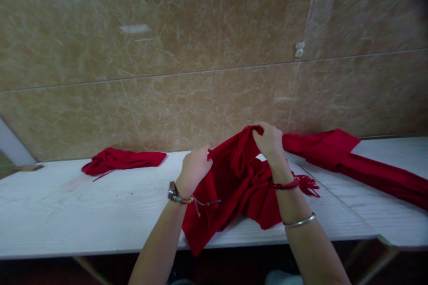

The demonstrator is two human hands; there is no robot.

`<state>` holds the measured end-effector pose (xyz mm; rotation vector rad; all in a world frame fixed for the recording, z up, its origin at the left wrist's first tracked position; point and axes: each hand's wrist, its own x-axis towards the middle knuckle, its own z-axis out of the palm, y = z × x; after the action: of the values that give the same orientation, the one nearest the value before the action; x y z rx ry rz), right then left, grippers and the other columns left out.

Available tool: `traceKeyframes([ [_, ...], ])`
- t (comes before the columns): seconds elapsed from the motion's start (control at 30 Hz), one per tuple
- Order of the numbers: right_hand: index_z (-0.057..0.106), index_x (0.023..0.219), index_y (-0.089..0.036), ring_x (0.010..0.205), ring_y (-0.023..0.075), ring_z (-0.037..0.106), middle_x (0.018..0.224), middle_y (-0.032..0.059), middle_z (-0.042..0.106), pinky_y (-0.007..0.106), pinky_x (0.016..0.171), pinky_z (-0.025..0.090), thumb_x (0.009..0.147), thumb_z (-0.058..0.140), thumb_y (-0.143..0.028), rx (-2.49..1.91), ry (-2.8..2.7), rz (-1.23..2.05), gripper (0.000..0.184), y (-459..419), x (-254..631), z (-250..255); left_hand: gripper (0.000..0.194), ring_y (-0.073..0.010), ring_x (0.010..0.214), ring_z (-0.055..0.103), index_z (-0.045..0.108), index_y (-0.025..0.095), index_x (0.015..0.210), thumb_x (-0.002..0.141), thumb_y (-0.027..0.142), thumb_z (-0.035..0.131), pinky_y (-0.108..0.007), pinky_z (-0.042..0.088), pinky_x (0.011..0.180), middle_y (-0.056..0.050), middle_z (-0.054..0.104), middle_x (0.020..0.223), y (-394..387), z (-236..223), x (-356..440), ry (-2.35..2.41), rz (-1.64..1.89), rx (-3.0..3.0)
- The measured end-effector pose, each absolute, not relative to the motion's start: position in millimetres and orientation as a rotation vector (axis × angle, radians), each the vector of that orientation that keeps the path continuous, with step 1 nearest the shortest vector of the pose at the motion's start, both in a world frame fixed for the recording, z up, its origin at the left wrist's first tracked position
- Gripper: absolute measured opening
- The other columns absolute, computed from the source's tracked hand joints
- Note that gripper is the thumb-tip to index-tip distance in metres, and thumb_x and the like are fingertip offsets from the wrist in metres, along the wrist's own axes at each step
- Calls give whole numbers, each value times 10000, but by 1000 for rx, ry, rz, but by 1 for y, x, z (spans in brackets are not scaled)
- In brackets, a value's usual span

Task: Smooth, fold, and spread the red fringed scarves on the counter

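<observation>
A crumpled red cloth [230, 187] with a tasselled end hangs between my two hands, its lower part resting on the white tabletop and one corner drooping over the front edge. My left hand [195, 169] is closed on its upper left edge. Higher up and to the right, my right hand [269, 140] pinches the gathered top edge. Folds hide the cloth's full shape. A beaded bracelet and a watch-like piece circle my left wrist; a red cord and a silver bangle are on my right arm.
To the left, a smaller bunched red cloth [125, 161] lies against the marbled wall [200, 31]. Long folded red cloths [337, 153] lie at the right. The white table [83, 213] has a seam on its right side and a front edge close to me.
</observation>
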<state>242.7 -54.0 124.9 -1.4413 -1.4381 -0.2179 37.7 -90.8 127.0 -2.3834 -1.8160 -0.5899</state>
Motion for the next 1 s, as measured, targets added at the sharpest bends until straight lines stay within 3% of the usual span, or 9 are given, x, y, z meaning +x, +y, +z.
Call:
traceKeyframes([
  [0.17, 592, 1084, -175, 993, 226, 563, 1064, 100, 624, 375, 860, 426, 694, 478, -93, -1457, -1809, -88, 415, -63, 249, 122, 154, -213, 796, 616, 633, 159, 850, 809, 234, 504, -302, 439, 717, -85, 674, 849, -83, 135, 23, -1783, -958, -2407],
  [0.3, 432, 1268, -248, 1163, 230, 443, 1281, 72, 490, 415, 944, 360, 701, 589, -236, -1103, -2238, -1, 588, -91, 216, 130, 139, -182, 737, 615, 606, 144, 761, 789, 253, 523, -283, 453, 696, -63, 669, 786, -81, 138, 31, -1673, -1434, -2578],
  [0.37, 476, 1226, -240, 1141, 255, 458, 1222, 83, 539, 465, 939, 334, 725, 582, -268, -1193, -2202, -34, 513, -98, 196, 132, 134, -173, 740, 622, 590, 143, 775, 775, 266, 538, -274, 462, 697, -62, 671, 795, -79, 138, 34, -1615, -1678, -2644],
  [0.43, 571, 1104, -212, 1037, 240, 534, 1080, 83, 625, 426, 896, 364, 751, 542, -203, -1317, -2116, -50, 355, -95, 183, 133, 177, -174, 760, 627, 579, 143, 858, 783, 296, 531, -280, 467, 708, -66, 674, 825, -77, 135, 32, -1577, -1833, -2686],
  [0.53, 638, 940, -189, 871, 195, 600, 924, 71, 675, 310, 786, 421, 761, 506, -149, -1367, -1942, -49, 226, -81, 185, 131, 401, -187, 818, 626, 497, 155, 1120, 769, 338, 558, -305, 469, 731, -85, 667, 927, -76, 130, 23, -1595, -1726, -2854],
  [0.63, 638, 906, -193, 801, 195, 604, 860, 62, 679, 305, 732, 442, 767, 507, -210, -1360, -1644, -119, 192, -66, 208, 128, 678, -195, 831, 621, 405, 157, 1255, 647, 261, 686, -295, 466, 727, -92, 660, 960, -76, 125, 14, -1607, -1246, -3132],
  [0.7, 633, 905, -192, 800, 206, 600, 846, 66, 673, 323, 730, 448, 761, 502, -231, -1360, -1477, -170, 198, -58, 227, 125, 545, -183, 768, 619, 493, 131, 1175, 656, 183, 651, -278, 459, 694, -74, 673, 864, -73, 123, 11, -1645, -1052, -3116],
  [0.8, 621, 936, -186, 838, 222, 594, 873, 79, 660, 353, 750, 451, 746, 501, -230, -1366, -1400, -196, 229, -52, 249, 123, 187, -151, 689, 589, 619, 128, 884, 742, 137, 499, -252, 435, 654, -34, 655, 742, -69, 124, 13, -1664, -1117, -2868],
  [1.0, 523, 1149, -190, 1068, 228, 514, 1139, 115, 572, 387, 895, 403, 752, 537, -244, -1112, -1744, -298, 400, -80, 233, 132, 201, -131, 658, 549, 592, 138, 799, 822, 196, 401, -226, 408, 619, -17, 620, 717, -73, 135, 26, -1541, -1428, -2640],
])
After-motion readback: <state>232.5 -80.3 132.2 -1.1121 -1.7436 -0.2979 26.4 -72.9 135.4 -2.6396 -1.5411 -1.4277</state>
